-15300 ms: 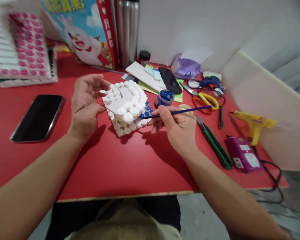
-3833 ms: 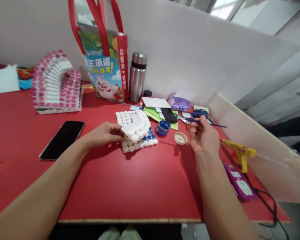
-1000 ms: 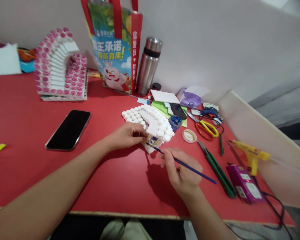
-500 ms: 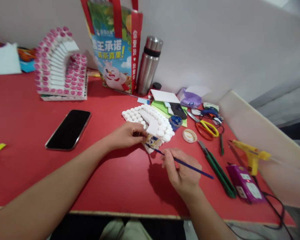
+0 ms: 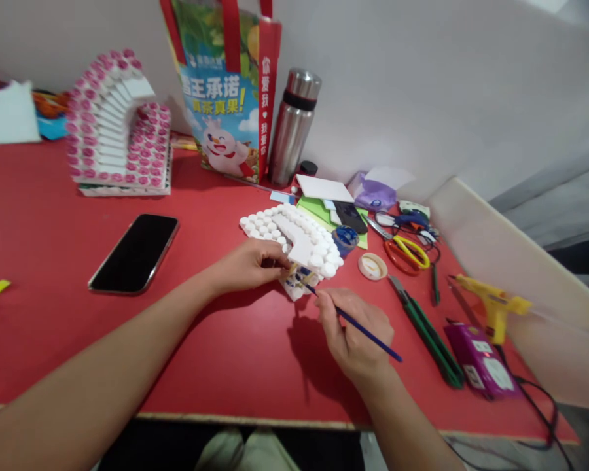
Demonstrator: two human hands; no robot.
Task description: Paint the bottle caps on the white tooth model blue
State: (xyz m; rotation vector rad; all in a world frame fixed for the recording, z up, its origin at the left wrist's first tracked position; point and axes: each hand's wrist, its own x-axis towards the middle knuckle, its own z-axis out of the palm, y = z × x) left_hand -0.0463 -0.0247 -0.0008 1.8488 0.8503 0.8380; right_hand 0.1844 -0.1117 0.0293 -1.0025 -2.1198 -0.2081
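Note:
A white craft model (image 5: 302, 242) covered in round white pieces sits mid-table, with blue and yellowish marks on its near side. My left hand (image 5: 250, 265) grips its near left edge between thumb and fingers. In my right hand (image 5: 356, 327) is a thin dark blue paintbrush (image 5: 368, 333), pinched near the bristle end. The brush tip meets the marked near side of the model; the exact contact is too small to make out. Just behind, to the right, stands an open jar of blue paint (image 5: 345, 239), and its pale lid (image 5: 372, 267) lies beside it.
On the right lie scissors (image 5: 407, 254), a green utility knife (image 5: 429, 337), a yellow glue gun (image 5: 495, 304) and a purple box (image 5: 483, 363) with cables. A phone (image 5: 135, 254) rests at left. Behind stand a pink-and-white model (image 5: 115, 140), a bag (image 5: 220, 98) and a steel flask (image 5: 294, 127).
The brush and my right hand have shifted slightly, with the brush tip now higher on the model's near side and its handle end lower left. My left hand stays in place.

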